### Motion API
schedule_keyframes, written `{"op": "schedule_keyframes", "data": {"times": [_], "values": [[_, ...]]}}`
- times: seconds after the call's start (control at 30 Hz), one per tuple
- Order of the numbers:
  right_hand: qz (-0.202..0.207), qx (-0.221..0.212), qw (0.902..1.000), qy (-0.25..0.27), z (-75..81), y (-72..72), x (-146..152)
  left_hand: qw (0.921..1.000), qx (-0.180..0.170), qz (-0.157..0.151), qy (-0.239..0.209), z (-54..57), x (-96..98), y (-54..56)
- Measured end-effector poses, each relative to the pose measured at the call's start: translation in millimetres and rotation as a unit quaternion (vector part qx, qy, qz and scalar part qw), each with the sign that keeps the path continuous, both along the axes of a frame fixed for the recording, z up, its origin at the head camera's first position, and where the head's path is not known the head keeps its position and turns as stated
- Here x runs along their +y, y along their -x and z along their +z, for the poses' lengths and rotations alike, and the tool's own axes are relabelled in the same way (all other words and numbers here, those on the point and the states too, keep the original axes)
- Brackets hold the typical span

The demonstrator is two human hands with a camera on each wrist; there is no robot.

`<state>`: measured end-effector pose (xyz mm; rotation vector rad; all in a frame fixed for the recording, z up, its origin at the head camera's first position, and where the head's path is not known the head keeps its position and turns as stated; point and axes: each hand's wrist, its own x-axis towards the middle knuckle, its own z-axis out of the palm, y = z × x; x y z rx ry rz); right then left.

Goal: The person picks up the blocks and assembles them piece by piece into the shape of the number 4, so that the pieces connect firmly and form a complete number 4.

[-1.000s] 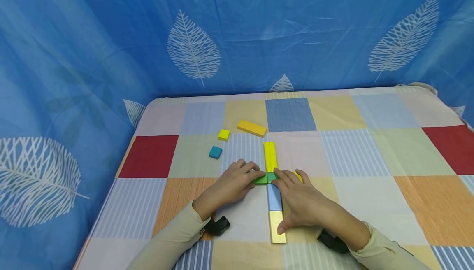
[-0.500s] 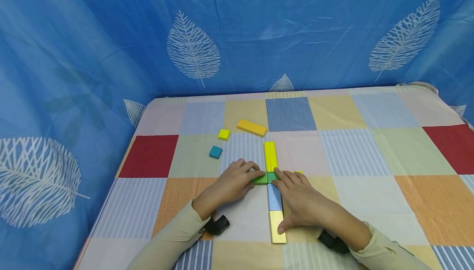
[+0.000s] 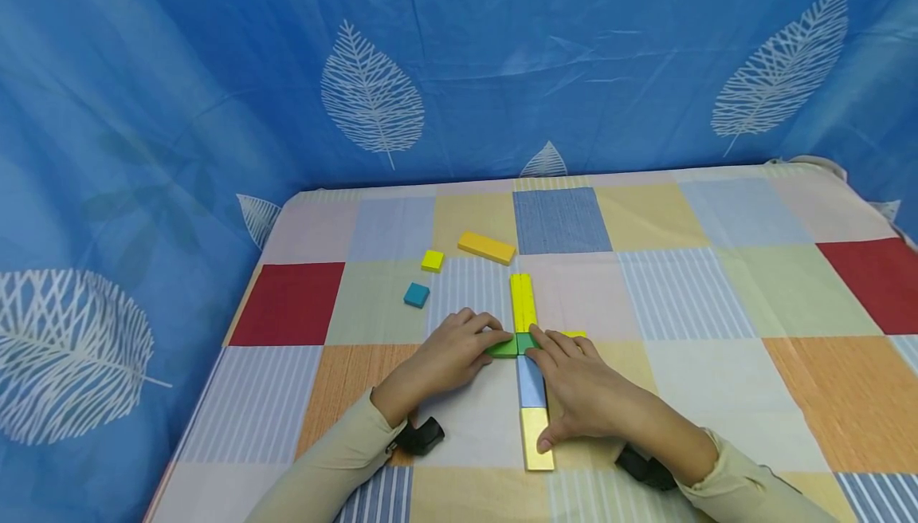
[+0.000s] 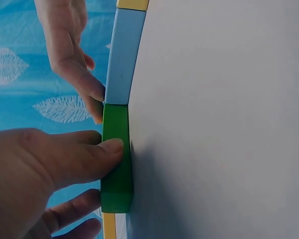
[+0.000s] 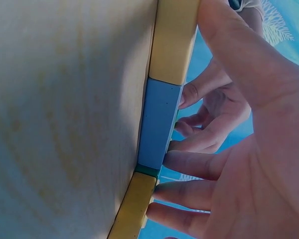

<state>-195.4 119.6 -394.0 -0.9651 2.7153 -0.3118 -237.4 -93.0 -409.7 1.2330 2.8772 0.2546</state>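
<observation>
Flat wooden blocks form a cross on the patchwork cloth. My left hand (image 3: 455, 351) pinches the green block (image 3: 504, 349) of the left arm; in the left wrist view the thumb lies on its near side. At the centre is a small dark green block (image 3: 527, 343). My right hand (image 3: 584, 387) has its fingertips against the centre and right arm, with its thumb on the pale yellow block (image 3: 532, 423) at the near end. A light blue block (image 3: 531, 382) joins centre and near end. Beyond the centre stands a bright yellow block (image 3: 523, 304). Fingers mostly hide the right arm's yellow block (image 3: 576, 334).
Three loose blocks lie beyond the left hand: a teal square (image 3: 417, 294), a yellow square (image 3: 433, 261) and a long orange-yellow block (image 3: 487, 247). A blue leaf-patterned curtain (image 3: 473, 68) hangs behind the table and along its left side.
The outer fingers of my right hand have come down onto the right arm's yellow block, which now shows less. My left hand and the other blocks have stayed in place.
</observation>
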Motion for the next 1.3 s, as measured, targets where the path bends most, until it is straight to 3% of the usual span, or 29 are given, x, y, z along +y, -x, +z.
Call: {"op": "schedule_keyframes", "data": {"times": [0.87, 1.1, 1.3], "values": [[-0.011, 0.008, 0.9998, -0.014, -3.7, -1.6, -3.0, 0.9998, -0.003, 0.001, -0.020, -1.9, -3.2, -0.6], [-0.010, 0.017, 0.9996, -0.018, -3.9, -1.6, -2.4, 0.9994, 0.009, 0.022, -0.026, 1.7, -11.1, 5.7], [-0.010, 0.015, 0.9997, -0.014, -3.5, -1.7, -2.2, 0.9972, 0.000, 0.067, -0.035, 5.9, -22.5, 13.7]]}}
